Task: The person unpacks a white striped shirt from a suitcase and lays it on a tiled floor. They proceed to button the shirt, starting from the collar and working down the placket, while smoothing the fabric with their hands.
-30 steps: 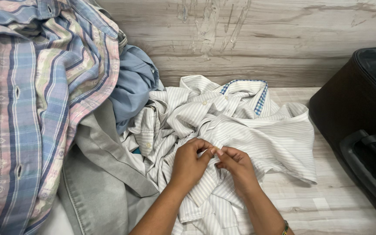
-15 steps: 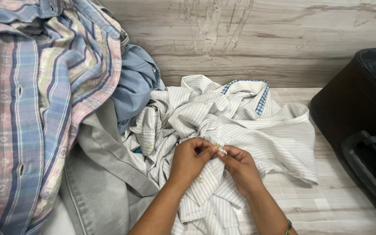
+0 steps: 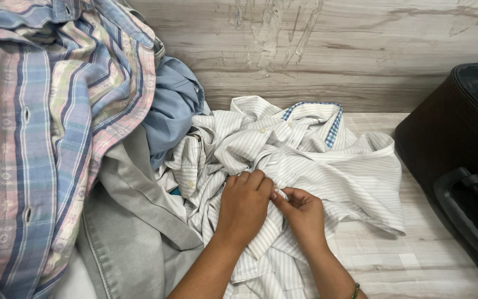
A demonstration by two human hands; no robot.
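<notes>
The left hand [image 3: 244, 207] and right hand [image 3: 302, 213] meet, fingertips touching, on top of the crumpled shirt [image 3: 305, 160], whose collar lies beyond them toward the wall [image 3: 333, 50]. Left of the left hand lies a jacket [image 3: 128, 232], with a plaid shirt [image 3: 40, 122] heaped over it and another shirt [image 3: 172, 111] behind. Well right of the right hand stands a suitcase [image 3: 449, 144] on the floor [image 3: 416, 254].

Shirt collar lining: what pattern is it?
Blue-and-white check, on the striped shirt's collar lining, head view.

Two bare forearms without sleeves, a thin beaded bracelet [image 3: 355, 289] of dark and gold on the right wrist
</notes>
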